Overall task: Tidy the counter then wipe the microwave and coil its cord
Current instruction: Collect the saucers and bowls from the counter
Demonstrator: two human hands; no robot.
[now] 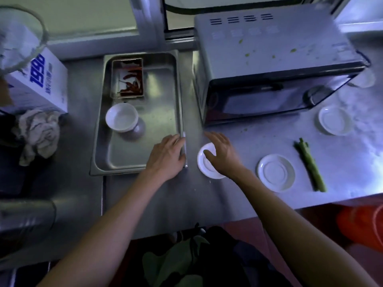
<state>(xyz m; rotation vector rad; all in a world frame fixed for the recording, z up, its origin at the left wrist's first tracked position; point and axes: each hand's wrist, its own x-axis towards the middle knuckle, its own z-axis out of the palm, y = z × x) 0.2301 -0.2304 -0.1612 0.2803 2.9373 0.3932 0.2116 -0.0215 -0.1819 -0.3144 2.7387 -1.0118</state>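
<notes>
Two bare hands are working at a steel counter (207,195) in front of a microwave (269,65).

The left hand (165,157) is lying flat, fingers spread, on the right rim of a metal tray (165,83), gripping nothing. The right hand (220,152) is resting open over a small white saucer (204,166), thumb touching it, fingers not closing. Another saucer (276,172) and green stalks (309,164) are lying to the right; green flecks are spotting the microwave's top.

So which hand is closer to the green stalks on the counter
The right hand. It rests on a small white saucer, left of the green stalks; the left hand is farther left, on the steel tray's rim.
</notes>
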